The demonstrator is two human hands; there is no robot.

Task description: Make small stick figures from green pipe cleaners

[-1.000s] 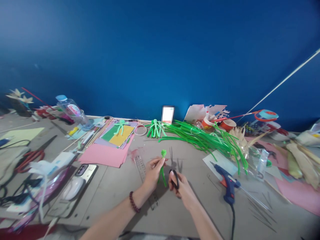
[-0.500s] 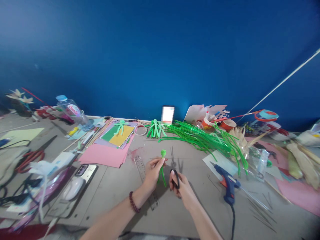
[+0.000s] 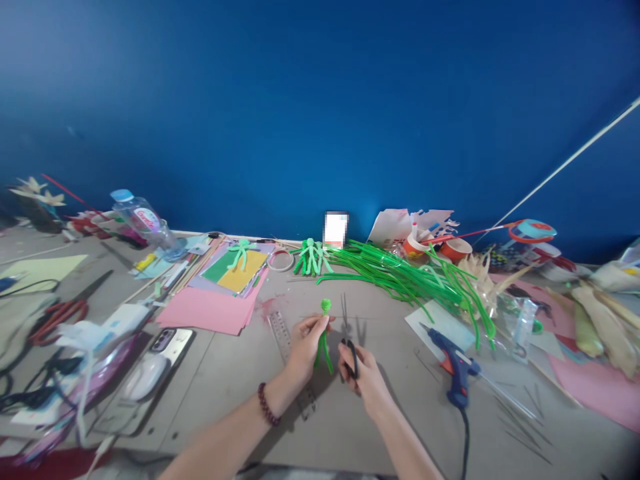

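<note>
My left hand [image 3: 306, 343] pinches a green pipe-cleaner figure [image 3: 326, 305] just below its round coiled head; two green strands hang beneath the fingers. To the right, my right hand [image 3: 364, 372] grips black-handled scissors [image 3: 353, 357], their narrow blades pointing away from me and slightly parted. The blades stand beside the figure without touching it. A clear ruler [image 3: 280, 333] lies partly under my left hand and wrist. Behind the hands, several finished-looking green pipe-cleaner figures [image 3: 311, 257] lean together near the wall. Another pale green figure [image 3: 241, 255] lies on coloured sheets.
A heap of green pipe cleaners [image 3: 395, 273] spreads behind my right hand. At right lies a blue glue gun [image 3: 457, 373] with its cord. Pink paper [image 3: 207, 310], a phone [image 3: 173, 343] and red-handled scissors [image 3: 60, 320] are on the left. A small bright screen [image 3: 336, 230] stands against the wall.
Almost nothing differs. Both hands keep their hold, and the view has shifted very slightly.
</note>
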